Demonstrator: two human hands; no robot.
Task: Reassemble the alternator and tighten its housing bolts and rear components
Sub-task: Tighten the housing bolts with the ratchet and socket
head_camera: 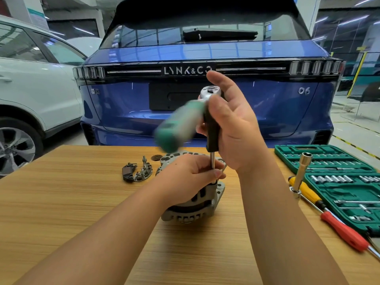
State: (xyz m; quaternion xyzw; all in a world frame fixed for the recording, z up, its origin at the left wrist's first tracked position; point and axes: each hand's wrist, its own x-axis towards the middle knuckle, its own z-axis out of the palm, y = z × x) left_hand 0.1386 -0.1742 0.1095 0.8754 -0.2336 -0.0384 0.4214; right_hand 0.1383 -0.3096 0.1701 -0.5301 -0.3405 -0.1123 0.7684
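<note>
The grey alternator (192, 211) stands on the wooden table (72, 192), rear face up. My left hand (191, 175) rests on its top and pinches the thin steel shaft (212, 161) of an extension driver near its lower end. My right hand (230, 124) holds the driver's black handle (211, 130) upright. A ratchet with a chrome head (209, 91) sits on top of the handle; its green grip (178, 125) is blurred, swinging out to the left. The bolt under the shaft is hidden by my fingers.
Loose rear parts lie behind the alternator: a black brush holder (128, 171) and a rectifier plate (145, 170). At right are a green socket set case (337, 182), a tall chrome socket (302, 171) and yellow and red screwdrivers (345, 233). A blue car (205, 99) stands beyond the table.
</note>
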